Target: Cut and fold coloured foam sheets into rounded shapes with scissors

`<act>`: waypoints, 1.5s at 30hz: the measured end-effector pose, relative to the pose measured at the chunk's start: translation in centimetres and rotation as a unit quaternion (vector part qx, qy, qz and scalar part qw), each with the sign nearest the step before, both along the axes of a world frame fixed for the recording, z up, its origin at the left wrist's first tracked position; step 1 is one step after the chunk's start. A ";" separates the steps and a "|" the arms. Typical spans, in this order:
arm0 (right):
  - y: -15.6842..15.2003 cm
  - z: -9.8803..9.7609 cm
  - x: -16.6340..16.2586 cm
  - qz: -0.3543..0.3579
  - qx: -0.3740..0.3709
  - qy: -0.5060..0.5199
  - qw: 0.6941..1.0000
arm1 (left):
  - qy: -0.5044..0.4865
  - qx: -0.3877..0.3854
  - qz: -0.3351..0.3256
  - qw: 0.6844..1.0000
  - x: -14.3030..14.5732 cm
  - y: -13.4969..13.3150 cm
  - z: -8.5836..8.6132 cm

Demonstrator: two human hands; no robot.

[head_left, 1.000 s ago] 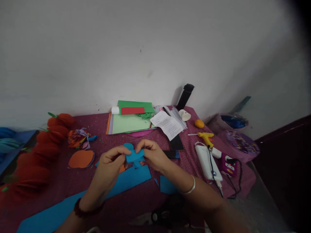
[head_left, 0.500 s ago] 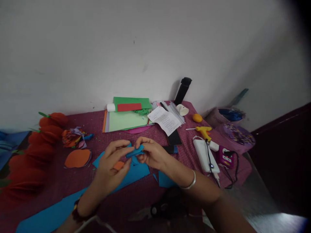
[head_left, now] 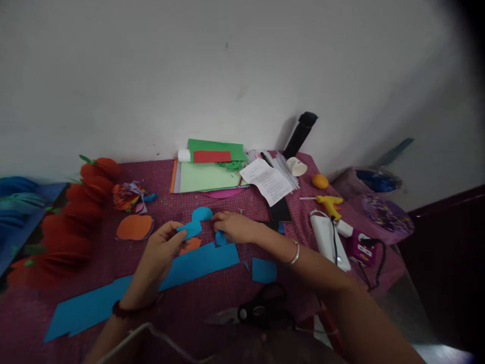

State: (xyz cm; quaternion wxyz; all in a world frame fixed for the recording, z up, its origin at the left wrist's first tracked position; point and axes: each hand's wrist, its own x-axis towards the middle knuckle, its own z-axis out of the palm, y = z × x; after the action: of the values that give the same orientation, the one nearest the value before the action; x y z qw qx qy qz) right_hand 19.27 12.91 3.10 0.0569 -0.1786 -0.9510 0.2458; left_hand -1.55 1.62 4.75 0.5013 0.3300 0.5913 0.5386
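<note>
My left hand [head_left: 161, 250] pinches a small folded blue paper piece [head_left: 190, 230] between thumb and fingers, just above the table. My right hand [head_left: 233, 227] lies to its right with fingers curled down on another small blue paper piece [head_left: 220, 237] on the tablecloth. A round blue cut-out [head_left: 202, 214] lies just behind both hands. A long blue paper strip [head_left: 151, 280] stretches from under my hands toward the near left. A small blue square [head_left: 264, 270] lies under my right forearm.
Black scissors [head_left: 257, 313] lie at the near edge. An orange paper disc [head_left: 134, 227] and orange paper pumpkins [head_left: 81, 202] sit at left. Stacked coloured sheets [head_left: 208, 174], a written note [head_left: 268, 182], a black bottle [head_left: 301, 134], a yellow glue gun [head_left: 330, 205] and a white power bank [head_left: 328, 240] stand behind and right.
The hands have parted: the folded blue piece held between both now stays in my left hand, and my right hand has dropped onto another blue piece on the table. The view shifted slightly.
</note>
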 end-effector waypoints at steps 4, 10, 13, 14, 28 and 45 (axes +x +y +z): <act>0.5 0.8 0.5 -0.103 -0.144 0.082 0.981 | -0.014 -0.005 0.021 1.000 0.4 0.1 -0.2; -0.7 2.7 -1.4 -0.168 -0.347 0.234 0.892 | -0.017 -0.027 0.006 0.999 1.0 0.1 -0.3; -1.6 2.9 -3.0 -0.144 -0.396 0.245 0.873 | -0.024 -0.035 -0.003 0.999 1.2 0.1 -0.4; -1.8 2.8 -3.4 -0.144 -0.388 0.236 0.879 | -0.033 -0.037 -0.002 0.999 1.2 0.1 -0.4; -2.2 2.0 -4.5 -0.206 -0.195 0.232 0.931 | -0.103 -0.036 0.037 0.993 1.5 0.0 -1.1; -3.2 1.6 -4.7 -0.242 -0.257 0.176 0.919 | -0.116 0.005 0.030 0.993 2.0 -0.4 -0.9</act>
State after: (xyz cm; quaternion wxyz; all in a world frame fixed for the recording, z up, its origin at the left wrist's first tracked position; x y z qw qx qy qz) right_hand 14.62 9.72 4.70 0.2333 -0.3651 -0.7579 0.4877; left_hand 0.47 1.26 3.86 0.5485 0.2493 0.5361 0.5913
